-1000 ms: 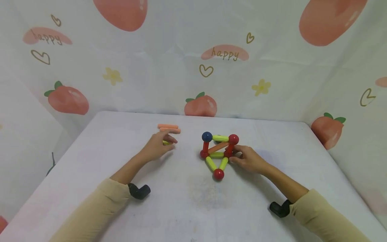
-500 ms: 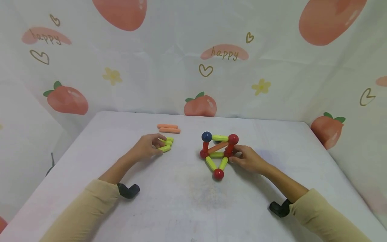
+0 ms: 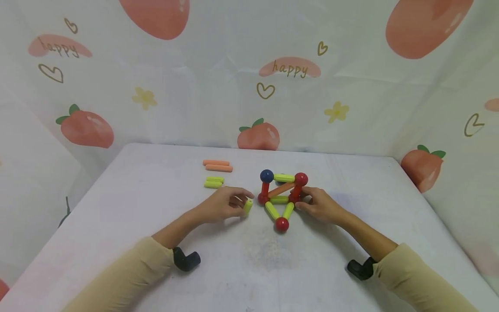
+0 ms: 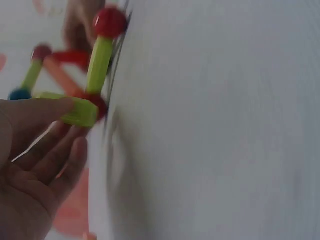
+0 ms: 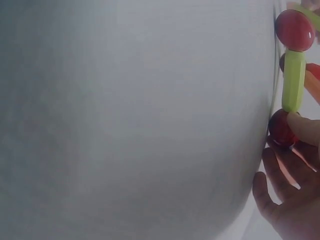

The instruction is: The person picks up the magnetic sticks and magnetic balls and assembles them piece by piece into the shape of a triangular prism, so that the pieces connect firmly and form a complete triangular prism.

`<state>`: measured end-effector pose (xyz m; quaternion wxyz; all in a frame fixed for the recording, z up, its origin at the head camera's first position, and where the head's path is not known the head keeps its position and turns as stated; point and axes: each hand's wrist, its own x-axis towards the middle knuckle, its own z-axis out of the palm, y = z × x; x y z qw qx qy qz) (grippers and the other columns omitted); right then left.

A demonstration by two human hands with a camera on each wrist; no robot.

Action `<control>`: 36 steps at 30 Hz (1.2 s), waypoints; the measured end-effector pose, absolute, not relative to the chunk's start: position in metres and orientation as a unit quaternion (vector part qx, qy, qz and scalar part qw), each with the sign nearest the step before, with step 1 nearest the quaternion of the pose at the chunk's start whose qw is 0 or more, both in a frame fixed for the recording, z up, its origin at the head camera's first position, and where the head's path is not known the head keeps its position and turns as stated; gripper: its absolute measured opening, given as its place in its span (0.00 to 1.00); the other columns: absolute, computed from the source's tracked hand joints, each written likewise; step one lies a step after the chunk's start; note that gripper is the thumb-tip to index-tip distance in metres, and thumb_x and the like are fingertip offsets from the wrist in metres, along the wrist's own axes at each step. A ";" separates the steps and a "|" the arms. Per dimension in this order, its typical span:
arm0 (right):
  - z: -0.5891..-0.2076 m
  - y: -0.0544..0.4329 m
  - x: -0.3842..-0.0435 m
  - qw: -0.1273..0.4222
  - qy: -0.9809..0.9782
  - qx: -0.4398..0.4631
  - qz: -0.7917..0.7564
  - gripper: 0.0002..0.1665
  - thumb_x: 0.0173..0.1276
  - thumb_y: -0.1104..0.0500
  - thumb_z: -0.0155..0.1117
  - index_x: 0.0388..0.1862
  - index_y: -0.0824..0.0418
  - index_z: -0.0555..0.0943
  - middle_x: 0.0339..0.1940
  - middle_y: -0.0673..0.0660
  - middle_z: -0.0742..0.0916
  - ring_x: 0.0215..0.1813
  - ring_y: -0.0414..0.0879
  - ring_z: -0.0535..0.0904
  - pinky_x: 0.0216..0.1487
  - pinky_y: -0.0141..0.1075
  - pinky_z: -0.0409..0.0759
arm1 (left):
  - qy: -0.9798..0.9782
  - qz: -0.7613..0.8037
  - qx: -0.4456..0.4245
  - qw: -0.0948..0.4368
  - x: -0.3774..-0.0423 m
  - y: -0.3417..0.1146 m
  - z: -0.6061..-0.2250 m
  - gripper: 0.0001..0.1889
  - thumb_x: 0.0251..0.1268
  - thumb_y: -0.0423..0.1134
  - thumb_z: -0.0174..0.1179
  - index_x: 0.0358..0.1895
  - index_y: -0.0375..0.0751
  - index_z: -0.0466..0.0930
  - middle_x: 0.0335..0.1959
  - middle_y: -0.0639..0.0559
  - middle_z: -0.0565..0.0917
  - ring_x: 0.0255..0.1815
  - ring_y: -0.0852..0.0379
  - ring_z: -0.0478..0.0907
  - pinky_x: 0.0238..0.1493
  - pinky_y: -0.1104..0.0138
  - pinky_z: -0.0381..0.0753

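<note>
My left hand (image 3: 220, 206) pinches a short yellow-green magnetic rod (image 3: 248, 205) between thumb and fingers, just left of the ball-and-stick frame. In the left wrist view this rod (image 4: 80, 112) overlaps a red ball of the frame. The frame has a blue ball (image 3: 267, 176) at back left, a red ball (image 3: 301, 179) at back right and another red ball (image 3: 282, 224) at the front. Red, yellow-green and orange rods (image 3: 281, 190) join its balls. My right hand (image 3: 321, 206) grips the lower right red ball (image 5: 282, 129), with its thumb on the ball's side.
Two orange rods (image 3: 219, 168) lie side by side on the white table (image 3: 218, 277), left of the frame and farther back. Two yellow-green rods (image 3: 213, 184) lie in front of them. A dark object (image 3: 280, 182) shows partly behind the frame. A printed cloth (image 3: 195, 108) hangs behind the table.
My left hand reached back left to three yellow-green rods, took the nearest one and carried it right, close to the frame. My right hand and the frame stay put.
</note>
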<state>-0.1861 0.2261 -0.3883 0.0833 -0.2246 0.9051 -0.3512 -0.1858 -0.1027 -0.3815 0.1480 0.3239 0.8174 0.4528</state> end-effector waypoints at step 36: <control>-0.386 0.227 -0.186 0.074 0.905 -0.241 -0.344 0.20 0.66 0.64 0.69 0.56 0.69 0.79 0.47 0.60 0.88 0.50 0.54 0.81 0.50 0.48 0.82 | 0.769 0.483 0.395 0.141 -0.168 -0.022 -0.387 0.16 0.64 0.32 0.67 0.54 0.34 0.83 0.42 0.52 0.85 0.44 0.63 0.79 0.50 0.72 0.81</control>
